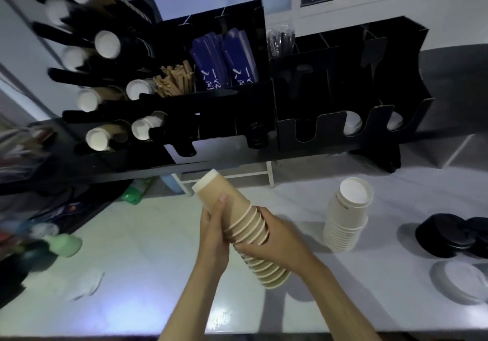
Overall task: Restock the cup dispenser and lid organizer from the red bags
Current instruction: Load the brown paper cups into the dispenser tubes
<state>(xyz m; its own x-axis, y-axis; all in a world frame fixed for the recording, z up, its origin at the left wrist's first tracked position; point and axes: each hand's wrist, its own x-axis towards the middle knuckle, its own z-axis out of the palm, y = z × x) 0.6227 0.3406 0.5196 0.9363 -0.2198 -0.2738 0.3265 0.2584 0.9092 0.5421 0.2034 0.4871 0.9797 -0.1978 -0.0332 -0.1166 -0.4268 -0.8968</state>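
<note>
We are holding a long nested stack of tan paper cups (244, 228) in both hands above the pale, glossy table (148, 261). The cups are matte paperboard with rolled rims, and those rims are showing as close ridges along the lower half of the stack. The stack is tilting, its closed end pointing up and away toward the dispenser, its open end hanging down toward us.

Our left hand (214, 231) is gripping the upper part, thumb lying along the smooth wall of the top cup and the other fingers curling round the far side. Our right hand (274, 237) is wrapping the ridged middle from the right, its fingers (245, 249) curling under the rims. Both hands are clamped on the stack, which is touching nothing else.

On the table to the right, a second stack of paler cream cups (347, 216) is standing upside down with its flat round base on top. Further right, black plastic lids (449, 235) are lying in a low pile, and a white disc-shaped lid (460, 280) is lying near the edge of the view.

Behind, the black cup dispenser (105, 82) is showing round white cup bases poking out of its slanted tubes. Beside it, the black lid organizer (338, 97) has U-shaped cut-outs along its front wall. Between them, a compartment is holding wooden stir sticks (174, 79) and blue sleeves (224, 60).
</note>
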